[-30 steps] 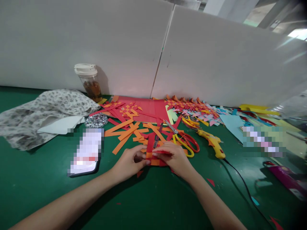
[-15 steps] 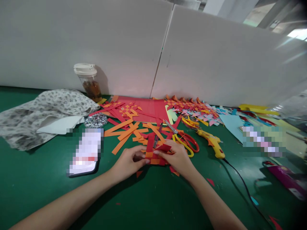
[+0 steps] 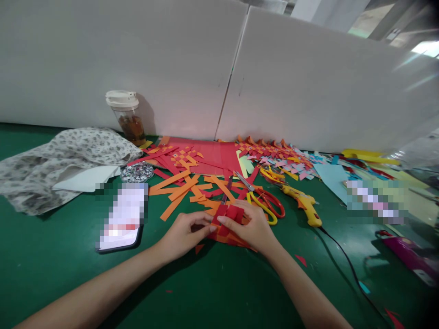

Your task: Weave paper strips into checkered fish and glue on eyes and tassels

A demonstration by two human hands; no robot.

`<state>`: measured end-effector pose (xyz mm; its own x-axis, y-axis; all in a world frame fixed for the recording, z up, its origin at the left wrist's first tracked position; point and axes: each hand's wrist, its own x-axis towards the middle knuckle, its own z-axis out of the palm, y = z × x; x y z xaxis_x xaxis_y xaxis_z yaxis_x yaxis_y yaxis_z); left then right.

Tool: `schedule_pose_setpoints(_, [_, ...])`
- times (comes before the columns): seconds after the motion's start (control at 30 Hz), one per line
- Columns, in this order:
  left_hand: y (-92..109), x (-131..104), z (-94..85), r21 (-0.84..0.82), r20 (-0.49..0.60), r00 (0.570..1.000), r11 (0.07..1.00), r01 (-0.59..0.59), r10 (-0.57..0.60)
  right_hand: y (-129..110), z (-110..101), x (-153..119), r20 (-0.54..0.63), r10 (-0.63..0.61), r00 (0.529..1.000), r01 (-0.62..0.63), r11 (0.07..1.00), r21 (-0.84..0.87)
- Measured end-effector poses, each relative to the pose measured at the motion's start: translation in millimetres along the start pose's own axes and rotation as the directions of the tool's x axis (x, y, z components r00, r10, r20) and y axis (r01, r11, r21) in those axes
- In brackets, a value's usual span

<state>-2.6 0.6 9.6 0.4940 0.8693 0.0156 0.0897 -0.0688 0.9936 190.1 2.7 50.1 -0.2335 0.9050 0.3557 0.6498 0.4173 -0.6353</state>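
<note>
Between my hands is a small woven piece of red and orange paper strips (image 3: 224, 235), held just over the green table. My left hand (image 3: 187, 233) pinches its left edge between thumb and fingers. On the other side my right hand (image 3: 252, 226) grips it, thumb pressed on a folded red strip and fingers behind. Scissors (image 3: 264, 201) with red and yellow handles lie right beyond my right hand. Loose orange paper strips (image 3: 178, 194) are scattered past my left hand, with red ones among them.
A phone (image 3: 123, 219) lies at left, near a patterned cloth (image 3: 68, 155) and a lidded cup (image 3: 126, 119). To the right are a yellow glue gun (image 3: 305, 205) with its cord and a purple packet (image 3: 409, 258). Finished woven pieces (image 3: 270, 151) are heaped by the grey partition (image 3: 171, 68).
The red strip that stood up from the woven piece is now folded down under my right thumb. The piece has turned and tilted slightly; both hands stay almost in place.
</note>
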Motion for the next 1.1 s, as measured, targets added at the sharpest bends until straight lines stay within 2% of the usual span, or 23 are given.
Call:
schedule_pose_setpoints(0.17, [6.8,-2.1,-0.5,0.146,0.003,1.0,0.989,-0.021,0.021,-0.9,2.1,-0.6,-0.041,-0.012,0.999,0.013,1.0,0.019])
schedule_pose_setpoints(0.3, [7.1,-1.3,-1.6,0.166,0.005,1.0,0.986,-0.022,0.021,-1.9,1.9,-1.7,-0.034,0.025,0.999,-0.024,0.999,0.043])
schedule_pose_setpoints(0.47, [5.1,0.3,-1.9,0.14,0.023,1.0,0.99,-0.006,0.002,-2.1,2.2,-1.1,-0.052,0.041,0.998,-0.038,0.998,0.055])
schedule_pose_setpoints(0.6, [5.1,0.6,-1.1,0.074,0.016,1.0,0.997,0.006,-0.007,-2.8,2.6,-0.6,-0.005,0.059,0.998,-0.059,0.993,0.101])
schedule_pose_setpoints(0.8, [1.0,1.9,0.1,-0.038,-0.071,0.997,0.999,0.014,-0.017,1.9,-5.8,-2.7,-0.001,0.22,0.976,-0.218,0.969,0.113])
schedule_pose_setpoints(0.97, [-5.4,3.0,1.1,-0.077,-0.101,0.994,0.997,0.019,-0.027,2.2,-10.4,-0.7,0.088,0.117,0.989,-0.123,0.991,0.054])
schedule_pose_setpoints(1.1, [-6.0,2.7,1.2,-0.074,-0.049,0.999,0.997,0.007,-0.011,-1.4,-7.6,1.0,0.065,0.077,0.995,-0.081,0.995,0.054])
